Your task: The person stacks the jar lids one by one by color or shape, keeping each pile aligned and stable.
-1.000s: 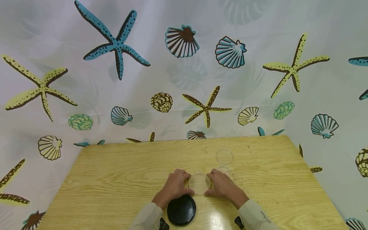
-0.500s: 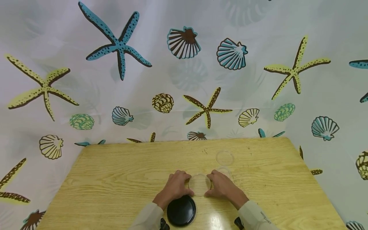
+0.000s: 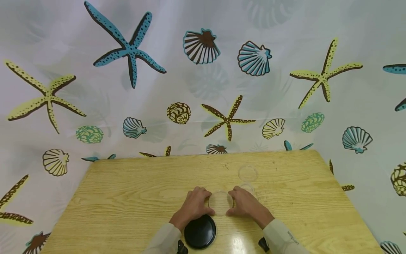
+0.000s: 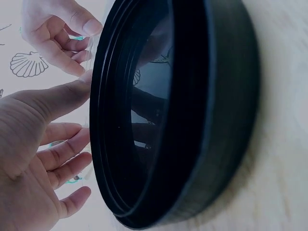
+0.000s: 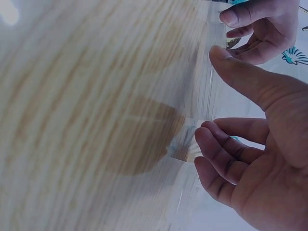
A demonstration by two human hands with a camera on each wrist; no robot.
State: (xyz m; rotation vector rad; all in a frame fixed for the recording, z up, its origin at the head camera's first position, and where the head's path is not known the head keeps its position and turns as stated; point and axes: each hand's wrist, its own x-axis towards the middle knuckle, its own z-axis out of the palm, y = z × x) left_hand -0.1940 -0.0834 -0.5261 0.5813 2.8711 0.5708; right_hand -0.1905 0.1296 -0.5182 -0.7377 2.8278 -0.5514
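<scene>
Between my two hands a clear, round, shallow piece (image 3: pixel 221 203) lies flat on the wooden table. My left hand (image 3: pixel 195 203) holds its left edge with curled fingers and thumb. On the opposite edge, the thumb and fingers of my right hand (image 3: pixel 243 204) do the same. The right wrist view shows this transparent piece (image 5: pixel 206 86) edge-on, with the thumb (image 5: pixel 231 72) near its rim. Just below my left hand sits a black round lid-like piece (image 3: pixel 200 232); the left wrist view shows its raised, stepped rim (image 4: pixel 231 96) and shiny recessed middle.
Two more clear round pieces lie beyond my right hand: one farther back (image 3: pixel 248 174), one nearer (image 3: pixel 248 186) and partly hidden by that hand. The wooden table (image 3: pixel 133 190) ends at a hanging cloth (image 3: pixel 152 84) printed with starfish and shells.
Both hands keep their hold on the clear round piece with hardly any movement. Only the head view shifts very slightly.
</scene>
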